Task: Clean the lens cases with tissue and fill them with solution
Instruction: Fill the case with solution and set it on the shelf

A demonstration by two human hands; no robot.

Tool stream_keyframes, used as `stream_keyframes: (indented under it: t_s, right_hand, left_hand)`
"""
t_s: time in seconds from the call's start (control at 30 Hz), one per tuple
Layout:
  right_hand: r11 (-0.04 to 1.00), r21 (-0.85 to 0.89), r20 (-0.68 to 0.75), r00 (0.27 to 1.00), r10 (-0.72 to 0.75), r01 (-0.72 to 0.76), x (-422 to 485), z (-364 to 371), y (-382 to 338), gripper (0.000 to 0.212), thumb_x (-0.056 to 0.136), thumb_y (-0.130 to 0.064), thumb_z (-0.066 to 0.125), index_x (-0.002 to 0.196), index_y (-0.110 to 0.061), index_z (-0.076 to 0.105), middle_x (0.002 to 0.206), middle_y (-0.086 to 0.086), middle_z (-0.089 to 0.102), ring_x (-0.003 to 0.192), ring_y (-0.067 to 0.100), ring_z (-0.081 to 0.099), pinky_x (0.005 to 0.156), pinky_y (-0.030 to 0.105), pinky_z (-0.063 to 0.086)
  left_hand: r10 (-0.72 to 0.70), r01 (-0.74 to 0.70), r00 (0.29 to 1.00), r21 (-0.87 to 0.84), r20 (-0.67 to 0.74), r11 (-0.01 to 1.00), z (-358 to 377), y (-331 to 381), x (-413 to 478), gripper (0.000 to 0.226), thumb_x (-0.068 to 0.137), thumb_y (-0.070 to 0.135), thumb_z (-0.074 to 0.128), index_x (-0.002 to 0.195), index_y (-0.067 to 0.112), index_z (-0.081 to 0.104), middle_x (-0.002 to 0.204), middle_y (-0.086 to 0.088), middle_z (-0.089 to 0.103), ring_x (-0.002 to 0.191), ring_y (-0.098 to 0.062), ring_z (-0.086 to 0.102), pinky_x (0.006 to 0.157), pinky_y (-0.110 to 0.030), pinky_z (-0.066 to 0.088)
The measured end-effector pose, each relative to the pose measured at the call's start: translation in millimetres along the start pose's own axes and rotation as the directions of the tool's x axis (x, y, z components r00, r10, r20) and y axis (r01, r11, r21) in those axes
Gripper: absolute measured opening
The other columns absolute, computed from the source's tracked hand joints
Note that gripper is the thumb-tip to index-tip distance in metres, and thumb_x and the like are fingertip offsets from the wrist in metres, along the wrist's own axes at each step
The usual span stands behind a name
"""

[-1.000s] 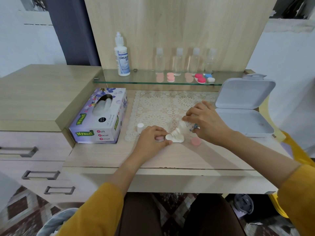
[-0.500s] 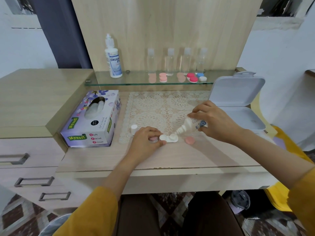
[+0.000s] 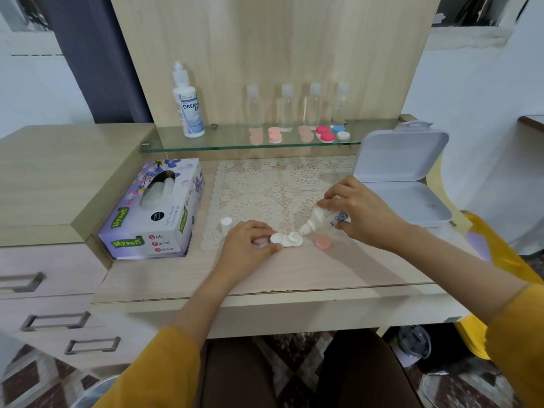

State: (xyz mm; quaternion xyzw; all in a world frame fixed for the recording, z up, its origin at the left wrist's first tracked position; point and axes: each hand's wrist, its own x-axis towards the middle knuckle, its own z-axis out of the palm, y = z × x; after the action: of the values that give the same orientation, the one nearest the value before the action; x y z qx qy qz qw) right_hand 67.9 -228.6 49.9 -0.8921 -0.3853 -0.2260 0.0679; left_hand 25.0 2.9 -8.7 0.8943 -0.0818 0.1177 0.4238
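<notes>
We hold the white lens case (image 3: 286, 240) flat on the worktop (image 3: 309, 269), at the near edge of the lace mat (image 3: 279, 189). The left hand (image 3: 250, 241) pins its left end, the grip closed lightly on the case, with a pink cap (image 3: 260, 242) partly hidden under the fingers. The right hand (image 3: 360, 212) has its grip wrapped around the small solution bottle (image 3: 322, 220), tilted with the nozzle just at the right well.

Risk: squeezing too hard would likely overfill the shallow well and spill onto the mat. If the nozzle touches the case, the solution could be contaminated. A loose left grip would let the light case slide.

The case is white, two round wells joined, both uncapped; a second pink cap (image 3: 322, 242) lies just right of it.
</notes>
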Motion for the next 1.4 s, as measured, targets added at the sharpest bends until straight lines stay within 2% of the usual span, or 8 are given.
stream_keyframes:
  t_s: [0.63, 0.83, 0.93, 1.03, 1.13, 1.2, 1.3, 1.4]
  right_hand:
    - [0.999, -0.013, 0.04, 0.999, 0.03, -0.029, 2.3, -0.2, -3.0, 0.052, 0.038, 0.004, 0.087, 0.088, -0.002, 0.073, 0.08, 0.01, 0.067, 0.069, 0.035, 0.056, 0.064, 0.034, 0.045]
    - [0.989, 0.012, 0.092, 0.985, 0.143, -0.145, -3.1, -1.4, -4.3, 0.049, 0.071, -0.008, 0.074, 0.119, -0.009, 0.061, 0.113, 0.006, 0.06, 0.101, 0.029, 0.047, 0.077, 0.028, 0.032]
    - [0.965, 0.053, 0.111, 0.962, 0.25, -0.256, -8.6, 0.8, -3.3, 0.05, 0.075, -0.016, 0.072, 0.122, -0.013, 0.058, 0.114, 0.002, 0.056, 0.104, 0.023, 0.046, 0.074, 0.025, 0.032]
    - [0.888, 0.222, 0.07, 0.915, 0.398, -0.404, -11.6, 1.6, -4.3, 0.047, 0.069, -0.02, 0.077, 0.113, -0.012, 0.063, 0.1, 0.001, 0.058, 0.094, 0.022, 0.053, 0.072, 0.026, 0.036]
    - [0.746, 0.431, 0.027, 0.834, 0.552, -0.508, -11.7, -1.0, -9.6, 0.041, 0.065, -0.019, 0.081, 0.103, -0.01, 0.067, 0.085, -0.003, 0.06, 0.081, 0.017, 0.056, 0.073, 0.028, 0.044]
    - [0.659, 0.533, 0.006, 0.781, 0.625, -0.531, -12.6, 1.2, -12.1, 0.04, 0.063, -0.016, 0.082, 0.1, -0.009, 0.066, 0.083, -0.004, 0.062, 0.078, 0.014, 0.058, 0.073, 0.026, 0.048]
    - [0.553, 0.637, 0.001, 0.717, 0.697, -0.538, -15.3, 7.9, -13.6, 0.041, 0.065, -0.014, 0.082, 0.101, -0.009, 0.063, 0.087, -0.003, 0.063, 0.08, 0.01, 0.059, 0.069, 0.015, 0.047]
    - [0.491, 0.705, -0.015, 0.682, 0.731, -0.511, -20.1, 13.9, -16.8, 0.043, 0.065, -0.01, 0.082, 0.1, -0.013, 0.058, 0.089, -0.004, 0.062, 0.078, 0.004, 0.058, 0.066, 0.005, 0.045]
  left_hand:
    - [0.001, -0.001, 1.0, 0.016, 0.006, 1.0, -0.6, 0.1, 0.4, 0.022, 0.073, 0.024, 0.076, 0.095, 0.021, 0.073, 0.103, 0.01, 0.062, 0.099, -0.006, 0.051, 0.084, -0.013, 0.038]
    - [0.008, -0.008, 1.0, 0.028, -0.002, 1.0, -0.6, 0.6, 0.2, 0.02, 0.073, 0.024, 0.076, 0.093, 0.022, 0.073, 0.102, 0.011, 0.062, 0.097, -0.005, 0.051, 0.083, -0.013, 0.038]
    - [0.006, -0.006, 1.0, 0.029, -0.005, 1.0, -1.2, 0.7, -0.4, 0.02, 0.073, 0.025, 0.075, 0.093, 0.021, 0.073, 0.102, 0.01, 0.063, 0.098, -0.005, 0.052, 0.086, -0.018, 0.041]
    - [0.004, -0.004, 1.0, 0.036, -0.003, 0.999, -1.2, 1.3, -0.6, 0.025, 0.073, 0.026, 0.075, 0.098, 0.02, 0.071, 0.105, 0.01, 0.063, 0.101, -0.005, 0.051, 0.088, -0.015, 0.039]
    - [0.022, -0.021, 0.999, 0.042, -0.027, 0.999, -0.9, 1.6, -1.6, 0.036, 0.073, 0.03, 0.075, 0.106, 0.016, 0.069, 0.108, 0.009, 0.062, 0.103, -0.003, 0.05, 0.087, -0.005, 0.033]
    - [0.055, -0.049, 0.995, 0.076, -0.081, 0.996, -1.0, 2.1, -1.9, 0.037, 0.074, 0.031, 0.074, 0.107, 0.014, 0.068, 0.11, 0.007, 0.062, 0.104, -0.003, 0.049, 0.09, -0.008, 0.032]
    - [0.159, -0.138, 0.969, 0.122, -0.191, 0.983, -2.1, 2.2, -2.7, 0.039, 0.077, 0.042, 0.065, 0.101, 0.013, 0.071, 0.105, 0.005, 0.064, 0.102, -0.006, 0.051, 0.093, -0.015, 0.035]
    - [0.233, -0.18, 0.931, 0.203, -0.28, 0.962, -10.8, -1.2, -3.5, 0.031, 0.081, 0.032, 0.059, 0.099, 0.01, 0.07, 0.104, 0.002, 0.063, 0.102, -0.009, 0.048, 0.093, -0.004, 0.028]
